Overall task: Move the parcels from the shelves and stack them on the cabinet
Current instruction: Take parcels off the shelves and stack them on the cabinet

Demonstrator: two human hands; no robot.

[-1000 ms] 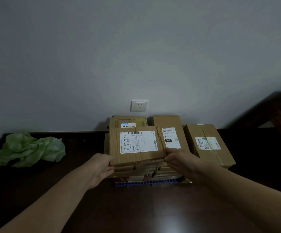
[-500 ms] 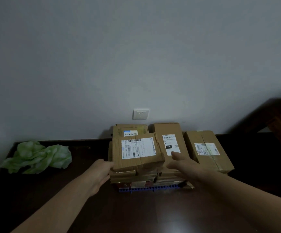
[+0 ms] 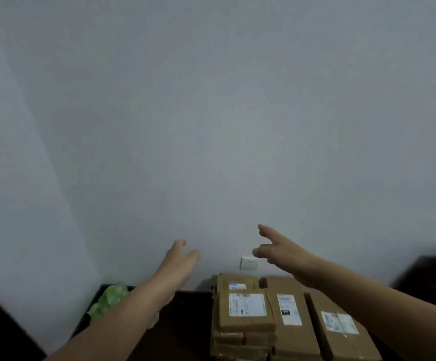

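Bearing blurred labels [image 3: 247, 304], parcels [image 3: 248, 323] crowd the cabinet [image 3: 191, 321].

Four cardboard parcels carry printed labels, all too blurred to read in full. The top parcel [image 3: 248, 321] of the stack bears a wide white label [image 3: 247, 305]. It has a barcode strip along its upper edge, another down its left edge and lines of small grey print, none legible. Behind it, the rear parcel [image 3: 235, 278] shows a small label [image 3: 237, 286] with a blue band above a barcode. The middle parcel [image 3: 290, 337] has a narrow label [image 3: 288, 309] with a barcode on top and a black patch [image 3: 285, 312] holding three pale characters, possibly "010". The right parcel [image 3: 342, 345] has a smudged label [image 3: 339, 323], unreadable.
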